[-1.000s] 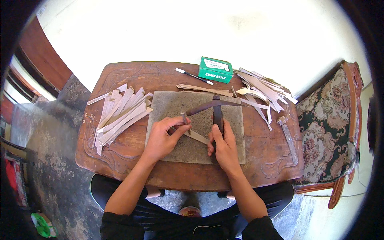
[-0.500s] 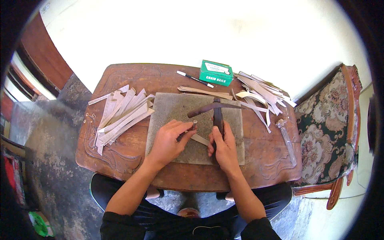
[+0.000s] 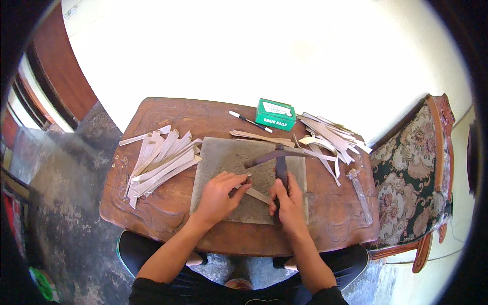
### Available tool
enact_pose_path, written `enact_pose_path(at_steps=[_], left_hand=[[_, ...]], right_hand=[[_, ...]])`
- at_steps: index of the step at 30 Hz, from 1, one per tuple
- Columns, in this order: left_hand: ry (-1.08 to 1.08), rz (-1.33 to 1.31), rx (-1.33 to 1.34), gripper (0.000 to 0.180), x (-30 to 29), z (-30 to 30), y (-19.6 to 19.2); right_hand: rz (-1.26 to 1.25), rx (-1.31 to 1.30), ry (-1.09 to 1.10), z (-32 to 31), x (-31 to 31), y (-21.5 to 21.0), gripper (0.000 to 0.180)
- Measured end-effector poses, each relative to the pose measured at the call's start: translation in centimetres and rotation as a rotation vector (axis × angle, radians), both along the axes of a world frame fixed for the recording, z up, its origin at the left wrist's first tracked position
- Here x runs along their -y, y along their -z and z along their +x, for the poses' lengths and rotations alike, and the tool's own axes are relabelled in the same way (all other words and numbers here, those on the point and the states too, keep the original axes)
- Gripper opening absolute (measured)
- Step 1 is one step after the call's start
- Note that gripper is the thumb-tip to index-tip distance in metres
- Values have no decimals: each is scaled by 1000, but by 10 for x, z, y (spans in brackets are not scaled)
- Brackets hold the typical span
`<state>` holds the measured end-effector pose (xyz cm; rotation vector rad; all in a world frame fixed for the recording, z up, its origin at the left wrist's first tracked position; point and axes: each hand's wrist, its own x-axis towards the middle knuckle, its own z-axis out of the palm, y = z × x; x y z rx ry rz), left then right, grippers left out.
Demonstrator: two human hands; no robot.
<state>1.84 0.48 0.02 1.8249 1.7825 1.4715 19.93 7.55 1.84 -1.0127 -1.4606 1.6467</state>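
Observation:
My left hand (image 3: 221, 195) pinches a short dark metal punch (image 3: 249, 175) with a round top, held upright over the grey stone slab (image 3: 218, 155). Its lower end is hidden by my fingers. From beside that hand a narrow pale strip (image 3: 260, 196) runs across the slab toward my right hand (image 3: 290, 203). My right hand is closed round the dark handle of a hammer (image 3: 281, 165). The hammer's long curved head hovers above the slab, to the right of the punch and slightly farther away, not touching it.
Pale strips (image 3: 168, 162) lie piled on the wooden table (image 3: 162, 109) at left, and more strips (image 3: 330, 132) at far right. A green box (image 3: 275, 116) and a marker pen (image 3: 249, 122) stand at the back. A second tool (image 3: 361, 198) lies at right, near a patterned chair (image 3: 406, 162).
The whole scene sits lower in the picture as my view has tilted up. Both hands, the punch and the hammer keep nearly the same places over the slab.

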Motion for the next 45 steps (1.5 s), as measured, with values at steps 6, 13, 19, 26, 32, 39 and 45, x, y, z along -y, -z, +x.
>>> enact_pose_path(at_steps=[6,13,19,26,32,39,45], left_hand=[[-5,-2,3,17,3,0,-1],[8,-37,33,16,3,-1,-2],[8,-16,11,16,1,-1,-2],[4,-10,17,16,1,0,1],[-10,32,1,15,0,0,1],[1,10,27,15,1,0,-2],[5,-5,4,15,0,0,-2]], right_hand=[[314,272,-20,21,2,-57,39],[671,493,-178,27,10,-105,38],[717,488,-202,21,13,-113,41],[749,478,-179,19,13,-116,41],[759,460,-169,19,11,-120,41],[682,508,-221,19,9,-113,42],[729,490,-209,20,11,-105,41]])
